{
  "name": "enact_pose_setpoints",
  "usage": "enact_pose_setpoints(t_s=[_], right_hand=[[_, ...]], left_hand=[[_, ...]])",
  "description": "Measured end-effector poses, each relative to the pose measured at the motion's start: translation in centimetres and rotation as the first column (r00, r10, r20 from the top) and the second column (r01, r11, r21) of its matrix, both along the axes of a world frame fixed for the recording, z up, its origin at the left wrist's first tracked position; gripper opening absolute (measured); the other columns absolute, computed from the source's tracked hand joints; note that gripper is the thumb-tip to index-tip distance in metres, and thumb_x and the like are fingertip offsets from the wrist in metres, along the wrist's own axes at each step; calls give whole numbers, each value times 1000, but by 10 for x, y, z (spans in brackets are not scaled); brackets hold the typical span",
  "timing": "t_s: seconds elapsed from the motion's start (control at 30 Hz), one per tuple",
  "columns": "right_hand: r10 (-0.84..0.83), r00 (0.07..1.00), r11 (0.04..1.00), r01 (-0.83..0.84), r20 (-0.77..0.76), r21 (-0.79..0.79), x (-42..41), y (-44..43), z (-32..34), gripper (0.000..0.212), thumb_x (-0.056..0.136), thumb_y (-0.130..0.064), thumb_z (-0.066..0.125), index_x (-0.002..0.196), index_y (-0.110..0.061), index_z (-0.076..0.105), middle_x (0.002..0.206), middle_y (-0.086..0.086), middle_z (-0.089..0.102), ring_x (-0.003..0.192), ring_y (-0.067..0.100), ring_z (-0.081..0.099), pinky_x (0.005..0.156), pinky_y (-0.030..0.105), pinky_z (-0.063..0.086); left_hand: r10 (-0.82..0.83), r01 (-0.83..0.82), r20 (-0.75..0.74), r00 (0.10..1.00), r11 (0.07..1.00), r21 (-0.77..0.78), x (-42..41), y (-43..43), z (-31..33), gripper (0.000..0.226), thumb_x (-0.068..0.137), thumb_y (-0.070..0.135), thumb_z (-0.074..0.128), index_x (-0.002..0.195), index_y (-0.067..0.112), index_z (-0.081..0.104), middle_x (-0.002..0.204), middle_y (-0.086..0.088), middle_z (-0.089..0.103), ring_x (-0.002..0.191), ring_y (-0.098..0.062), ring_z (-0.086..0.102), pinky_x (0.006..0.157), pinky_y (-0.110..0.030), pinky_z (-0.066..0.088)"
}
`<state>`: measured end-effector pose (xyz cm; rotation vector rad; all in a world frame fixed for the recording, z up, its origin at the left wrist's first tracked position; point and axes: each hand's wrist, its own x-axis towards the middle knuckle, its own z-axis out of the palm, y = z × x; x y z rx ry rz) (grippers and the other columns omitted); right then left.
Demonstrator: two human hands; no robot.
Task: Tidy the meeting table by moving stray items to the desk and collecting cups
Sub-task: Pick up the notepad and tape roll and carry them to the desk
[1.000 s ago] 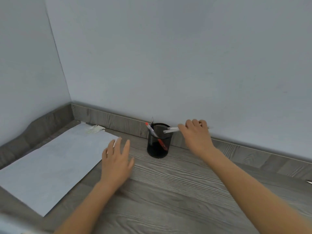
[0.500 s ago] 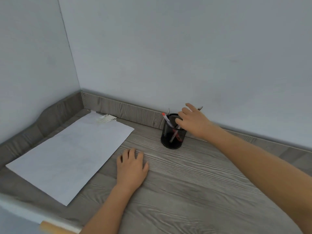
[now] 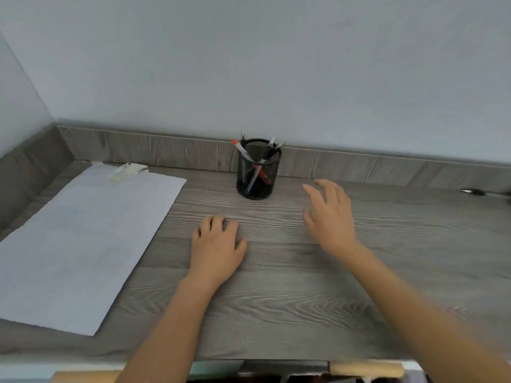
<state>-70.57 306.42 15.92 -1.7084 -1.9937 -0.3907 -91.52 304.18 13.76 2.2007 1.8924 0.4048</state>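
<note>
**Pens dropped in holder, right hand pulled back**

Right hand [image 3: 330,217] had come away from the holder [image 3: 258,169] since the frame 0.5 s ago, where its fingers were at the rim. It was now near & right of the holder, clear of it, fingers spread loose, holding nothing; slightly blurred. A sec ago that hand gripped white pens beside the rim; those were now inside w/ the rest.

Pens [image 3: 255,168] stood crossed in the black mesh holder, red-capped one leaning left, a couple of tips poking out at the far right of the rim. Holder sat on the desk [image 3: 276,299] at the far edge, against the low wood back strip, same spot as before.

Left hand [image 3: 215,251] lay palm down on the desk, fingers curled a bit, empty, nearer than the holder & just left of it, about as it was 0.5 s ago.

Paper [image 3: 83,239] lay flat at left, unchanged. A dark object [image 3: 474,192] at far right edge, too blurred to tell.
</note>
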Motion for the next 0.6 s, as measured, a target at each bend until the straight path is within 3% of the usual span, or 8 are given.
enact_pose_setpoints(t_s=[0.1, 0.17, 0.27, 0.37, 0.43, 0.53, 0.6], right_hand=[[-144, 986, 934, 107, -87, -341, 18, -30, -9, 48, 86, -20, 56, 130, -8, 42, 132, 20, 45, 124, 37, 40, 99, 49, 34], [-230, 963, 889, 149, -141, -434, 28, -49, -12, 49, 89, -28, 50, 134, -13, 37, 135, 15, 42, 126, 31, 35, 103, 44, 29], [-301, 941, 865, 201, -155, -459, 38, -85, -13, 42, 91, -32, 46, 129, -16, 43, 135, 11, 42, 126, 28, 35, 102, 40, 28], [-349, 927, 856, 255, -137, -450, 56, -129, -18, 37, 91, -34, 44, 124, -17, 49, 138, 8, 41, 129, 26, 33, 105, 39, 24], [-414, 895, 853, 318, -165, -413, 70, -167, -18, 36, 91, -36, 42, 118, -16, 55, 133, 10, 49, 125, 28, 42, 103, 42, 29], [-580, 791, 791, 489, -195, -368, 98, -238, -30, 36, 84, -35, 42, 105, -16, 63, 118, 14, 63, 111, 32, 58, 90, 51, 45], [-716, 663, 683, 602, -218, -415, 116, -299, -43, 32, 87, -30, 46, 112, -15, 60, 128, 15, 55, 123, 33, 47, 99, 51, 38]], left_hand=[[-53, 53, 29, 998, 999, -1, 2, -4, 2, 43, 92, 39, 40, 130, 19, 42, 141, -4, 37, 131, -24, 25, 105, -38, 25], [-72, 73, 38, 997, 997, -11, 3, -8, 4, 44, 92, 37, 40, 132, 19, 40, 140, -4, 40, 129, -25, 28, 104, -39, 26], [-91, 91, 6, 996, 995, -34, 6, -11, 6, 43, 93, 34, 41, 132, 16, 42, 138, -7, 43, 127, -26, 33, 102, -40, 29], [-116, 113, -117, 986, 993, -36, 19, -18, 11, 41, 93, 32, 42, 127, 12, 47, 134, -12, 46, 123, -31, 37, 99, -41, 33], [-161, 161, -128, 979, 987, -10, 42, -33, 14, 39, 92, 31, 44, 123, 7, 51, 127, -18, 51, 117, -35, 42, 95, -43, 35], [-312, 311, -49, 949, 950, -11, 103, -77, 14, 40, 92, 30, 43, 125, 7, 50, 129, -18, 50, 119, -34, 41, 96, -43, 34], [-484, 485, -28, 875, 874, 21, 156, -120, 9, 40, 92, 32, 41, 123, 8, 51, 126, -15, 53, 116, -33, 44, 93, -43, 37]])
